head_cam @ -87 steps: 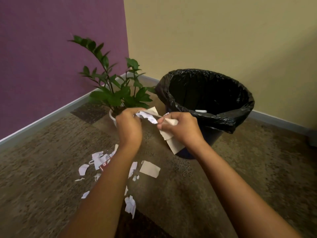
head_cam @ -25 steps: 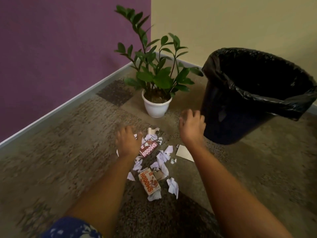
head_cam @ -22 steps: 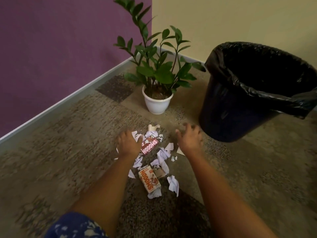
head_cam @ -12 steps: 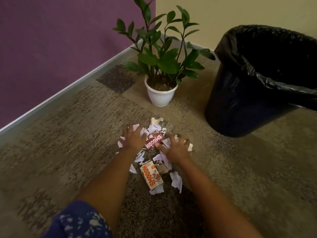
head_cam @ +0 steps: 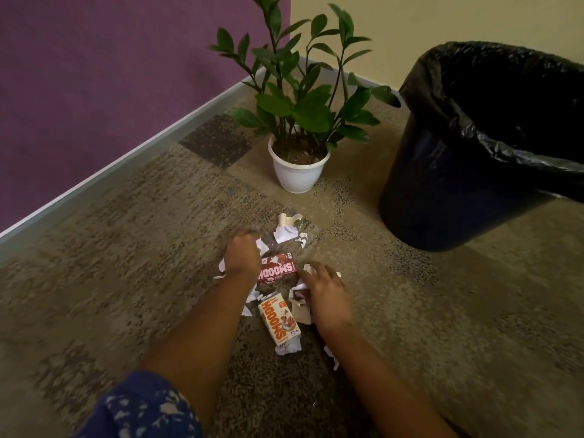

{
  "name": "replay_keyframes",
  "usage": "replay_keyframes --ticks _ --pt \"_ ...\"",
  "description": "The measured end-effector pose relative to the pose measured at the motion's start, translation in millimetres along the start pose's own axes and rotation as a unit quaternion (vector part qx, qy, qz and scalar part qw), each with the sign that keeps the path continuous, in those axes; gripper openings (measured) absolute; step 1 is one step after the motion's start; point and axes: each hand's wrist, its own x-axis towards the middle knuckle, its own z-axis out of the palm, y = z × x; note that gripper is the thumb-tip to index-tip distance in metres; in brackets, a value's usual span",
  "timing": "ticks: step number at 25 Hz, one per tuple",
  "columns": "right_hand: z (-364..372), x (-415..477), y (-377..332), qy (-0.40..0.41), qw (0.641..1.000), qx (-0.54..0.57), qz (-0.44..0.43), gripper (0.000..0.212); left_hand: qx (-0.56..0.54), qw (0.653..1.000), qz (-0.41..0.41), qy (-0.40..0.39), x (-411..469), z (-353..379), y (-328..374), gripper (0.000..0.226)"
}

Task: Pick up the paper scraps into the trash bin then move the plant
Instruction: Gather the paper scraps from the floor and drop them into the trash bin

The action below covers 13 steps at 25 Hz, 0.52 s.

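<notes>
Torn white paper scraps [head_cam: 286, 233] lie in a loose pile on the carpet in front of me, mixed with a red carton [head_cam: 278, 271] and an orange carton [head_cam: 279, 320]. My left hand [head_cam: 241, 254] is curled over scraps at the pile's left side, beside the red carton. My right hand [head_cam: 328, 295] lies on the right side of the pile, its fingers bent round white and tan scraps. The plant [head_cam: 303, 99] stands in a white pot [head_cam: 297, 175] beyond the pile. The black-lined trash bin [head_cam: 467, 172] stands at the right, its inside hidden.
A purple wall [head_cam: 110, 74] with a grey baseboard runs along the left and meets a beige wall [head_cam: 442, 17] behind the plant. Patterned brown carpet [head_cam: 126, 263] covers the floor. My blue patterned sleeve [head_cam: 142, 409] shows at the bottom.
Both hands came down from the bin to the pile and closed on it. Since half a second ago my right hand has drawn back toward me over the scraps; the view moved closer.
</notes>
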Motion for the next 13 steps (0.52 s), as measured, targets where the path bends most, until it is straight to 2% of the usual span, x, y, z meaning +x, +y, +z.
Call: replay_keyframes --ticks 3,5,7,10,13 --pt "-8 1 8 0.009 0.999 0.022 -0.028 0.052 -0.059 0.997 -0.053 0.011 -6 -5 3 0.025" --pt "-13 6 15 0.012 0.999 0.044 -0.021 0.044 -0.108 0.992 -0.059 0.009 -10 -7 1 0.025" --pt "-16 12 19 0.016 0.992 0.123 0.023 0.034 -0.164 0.984 -0.068 0.019 -15 -9 -2 0.031" --pt "-20 17 21 0.062 0.957 0.258 0.115 0.025 -0.219 0.967 -0.091 0.09 -20 -18 -8 0.039" --pt "-19 9 25 0.052 0.975 0.198 0.083 0.031 -0.184 0.971 -0.102 0.112 -28 -19 -23 0.046"
